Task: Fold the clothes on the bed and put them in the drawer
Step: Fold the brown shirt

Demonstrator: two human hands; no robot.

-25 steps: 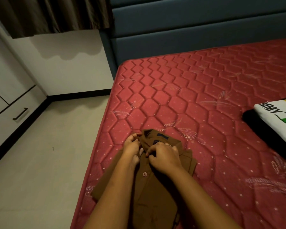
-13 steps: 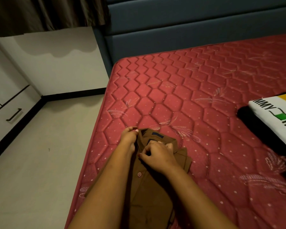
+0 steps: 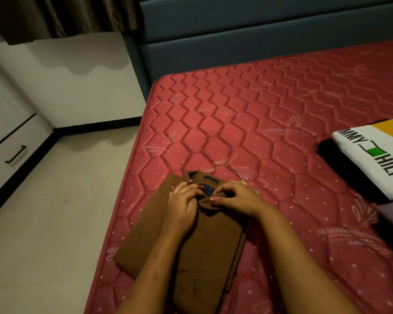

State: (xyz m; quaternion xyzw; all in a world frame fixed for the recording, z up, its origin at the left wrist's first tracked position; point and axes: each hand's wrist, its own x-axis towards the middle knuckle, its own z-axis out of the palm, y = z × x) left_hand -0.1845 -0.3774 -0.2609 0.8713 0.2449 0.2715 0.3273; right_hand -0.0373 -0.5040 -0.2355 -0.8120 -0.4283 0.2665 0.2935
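I'm watching the brown shirt (image 3: pixel 213 241) lying flat on the bed's red quilted mattress (image 3: pixel 236 123), its collar end pointing away from the person. It looks already narrowed, with layered edges stacked along its right side.

Both hands are up at the shirt's collar (image 3: pixel 208 200). The left hand (image 3: pixel 182 209) has its fingers curled onto the left collar wing. The right hand (image 3: pixel 238 198) pinches the right collar point between thumb and fingertips. Each grip is closed on the shirt's cloth, neither one loose. A dark label shows inside the neck, between the two hands.

To my eye the step in hand is squaring up the collar before the last fold. The next move would call for letting go of the collar, taking the hem end nearest the person, and bringing it up toward the neck. The side folds would need to stay square so the layers do not slide apart.

Well to the right of the shirt, a folded white top with printed lettering (image 3: pixel 377 155) rests on a dark garment (image 3: pixel 340 164). Both look ready to be put away. Well to the left of the shirt, across the pale floor (image 3: pixel 55 223), a white drawer front with a dark handle (image 3: pixel 16 154) is closed. I'd judge it has to be pulled open before anything goes in.
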